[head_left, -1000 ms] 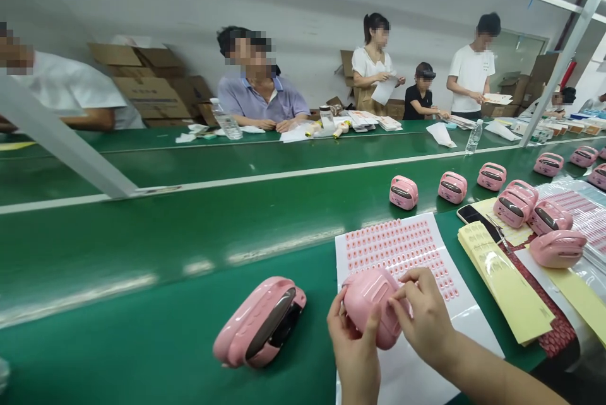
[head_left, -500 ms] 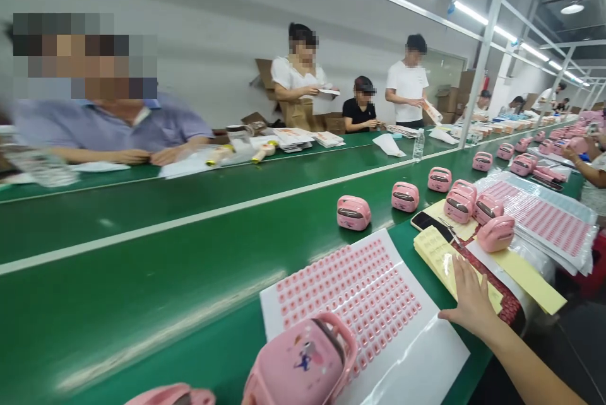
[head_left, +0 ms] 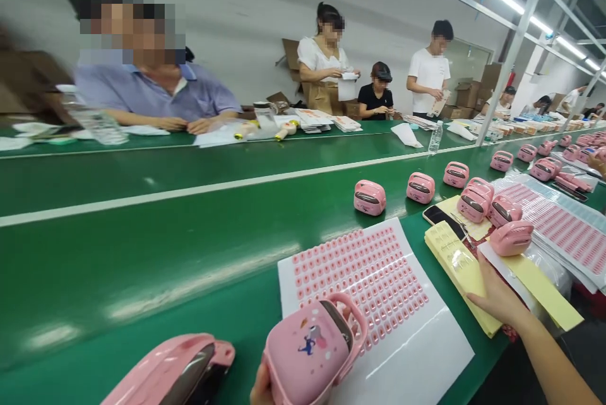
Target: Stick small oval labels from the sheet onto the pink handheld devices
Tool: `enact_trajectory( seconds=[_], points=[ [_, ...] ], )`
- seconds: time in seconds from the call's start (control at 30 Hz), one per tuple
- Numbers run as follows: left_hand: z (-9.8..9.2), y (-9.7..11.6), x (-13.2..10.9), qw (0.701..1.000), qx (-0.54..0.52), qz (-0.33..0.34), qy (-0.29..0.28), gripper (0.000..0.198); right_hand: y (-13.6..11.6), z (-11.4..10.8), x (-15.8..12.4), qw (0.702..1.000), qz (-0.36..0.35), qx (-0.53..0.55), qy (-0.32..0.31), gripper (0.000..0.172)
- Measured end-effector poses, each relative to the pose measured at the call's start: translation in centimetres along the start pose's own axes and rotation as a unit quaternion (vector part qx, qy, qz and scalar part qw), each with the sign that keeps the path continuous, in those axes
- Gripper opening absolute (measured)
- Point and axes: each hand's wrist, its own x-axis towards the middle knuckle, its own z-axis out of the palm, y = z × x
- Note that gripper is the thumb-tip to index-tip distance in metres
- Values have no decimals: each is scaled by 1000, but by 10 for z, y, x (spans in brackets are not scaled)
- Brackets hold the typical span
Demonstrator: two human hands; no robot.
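My left hand [head_left: 261, 389] shows only at the bottom edge, closed around a pink toy-like device [head_left: 312, 348] with a cartoon print and a handle, held over a white sheet of small pink stickers [head_left: 369, 279]. My right hand [head_left: 495, 294] reaches right with fingers stretched flat on a stack of yellow sticker sheets [head_left: 461, 266], just below a pink device [head_left: 511, 238]. A second pink device [head_left: 170, 373] lies on the green belt at the lower left.
A row of pink devices [head_left: 421, 187] stands along the green conveyor [head_left: 142, 253]. A phone [head_left: 442, 219] and clear sheets of pink stickers [head_left: 563, 225] lie to the right. Other people sit and stand across the belt; a water bottle [head_left: 434, 137] stands there.
One second ago both hands held the pink device. My right hand has let go and reached right onto the yellow sheets. The left hand still holds the device; the view swung right.
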Motion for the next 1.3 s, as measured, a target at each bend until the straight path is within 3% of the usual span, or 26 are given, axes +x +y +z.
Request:
enact_trajectory(
  seconds=[0.1, 0.27, 0.33, 0.43, 0.5, 0.6, 0.67, 0.73, 0.83, 0.93, 1.03, 1.17, 1.3],
  points=[
    [-9, -8, 7, 998, -32, 46, -7, 50, -5, -10, 6, 1000, -9, -26, -2, 93],
    [-27, -14, 14, 983, -60, 43, -167, 49, -46, -11, 15, 995, 4, -91, -33, 100],
    [-25, -13, 10, 977, -73, 35, -196, 43, -53, -3, 15, 988, 41, -140, -58, 103],
    [-19, -13, 4, 967, -103, 20, -233, 35, -38, 14, 12, 983, 70, -162, -50, 97],
    [-18, -13, 4, 957, -121, 15, -263, 32, -18, 21, 11, 989, 40, -141, -29, 92],
    [-21, -13, 10, 945, -147, -1, -291, 31, 7, 15, 12, 994, -26, -103, -18, 99],
    [-24, -14, 12, 945, -162, -4, -284, 31, 6, 4, 19, 996, -41, -71, -18, 104],
    [-24, -14, 12, 951, -161, -4, -264, 38, -15, -5, 34, 998, -56, -21, 2, 99],
    [-19, -12, 10, 956, -144, -23, -254, 54, -80, 2, 73, 983, -156, 84, 58, 74],
    [-14, -9, 8, 953, -133, -39, -270, 58, -155, 35, 118, 941, -298, 160, 33, 60],
    [-10, -5, 9, 951, -127, -34, -279, 51, -206, 71, 149, 935, -313, 168, 18, 60],
    [-8, -2, 8, 959, -110, -13, -260, 42, -223, 92, 160, 934, -298, 197, 26, 57],
    [-4, -1, 6, 963, -90, 10, -256, 37, -216, 85, 149, 917, -286, 271, 58, 52]
  ],
)
